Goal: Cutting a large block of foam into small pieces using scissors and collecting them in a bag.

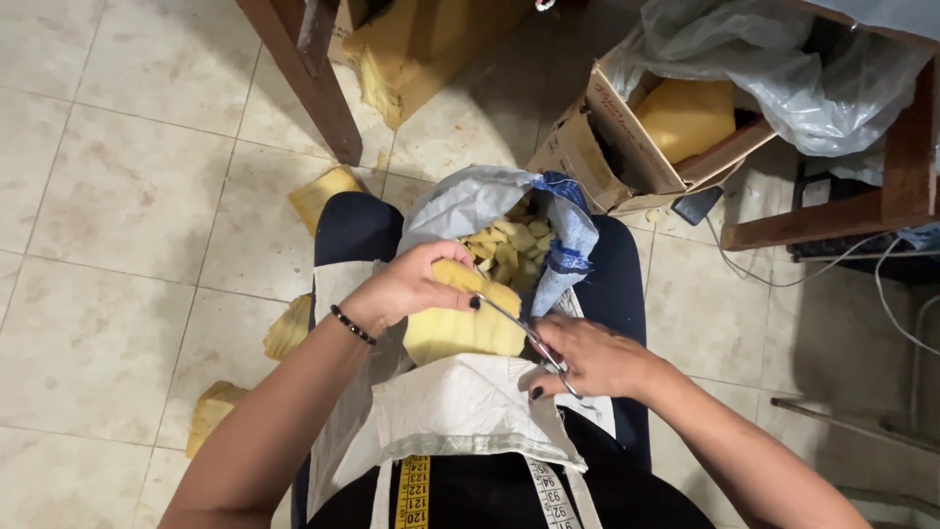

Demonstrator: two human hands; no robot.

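Here, from the head camera, the left hand (pixel 411 286) grips a yellow foam block (pixel 462 328) over the lap, while the right hand (pixel 587 358) is closed round the scissors (pixel 524 333), whose blades bite into the block's top edge. Just beyond, an open woven sack (pixel 470 206) already holds many small foam pieces (pixel 504 245). Uncut foam chunks (pixel 289 328) lie on the tiled floor (pixel 117 196) to the left, so plenty seems left.
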